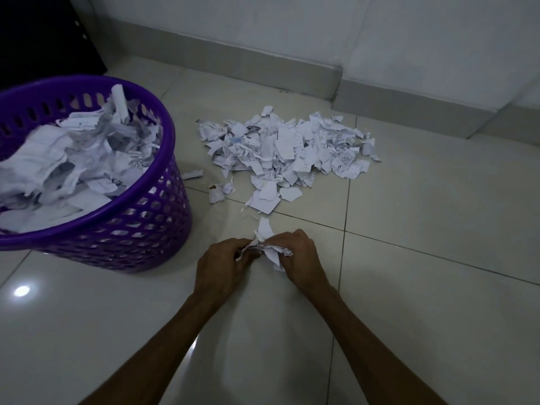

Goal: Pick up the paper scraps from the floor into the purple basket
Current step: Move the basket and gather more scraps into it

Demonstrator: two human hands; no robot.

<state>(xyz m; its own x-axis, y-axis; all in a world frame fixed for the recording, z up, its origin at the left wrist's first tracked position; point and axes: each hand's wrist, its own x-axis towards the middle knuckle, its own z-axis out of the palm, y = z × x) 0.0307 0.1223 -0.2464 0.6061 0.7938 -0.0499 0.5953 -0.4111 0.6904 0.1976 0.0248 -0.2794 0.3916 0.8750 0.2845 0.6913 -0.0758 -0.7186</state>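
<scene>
A heap of white paper scraps (287, 150) lies on the tiled floor ahead of me. The purple basket (152, 226) stands to the left, its mesh wall facing me, filled high with torn paper. Just above the floor in front of the heap, my left hand (222, 266) and my right hand (298, 255) are pressed together around a small bunch of scraps (267, 247). Both hands grip it, and bits of paper stick out between the fingers.
A few stray scraps (217, 192) lie between the basket and the heap. A grey skirting board (263, 62) and white wall run behind the heap. A dark piece of furniture (43, 33) stands behind the basket.
</scene>
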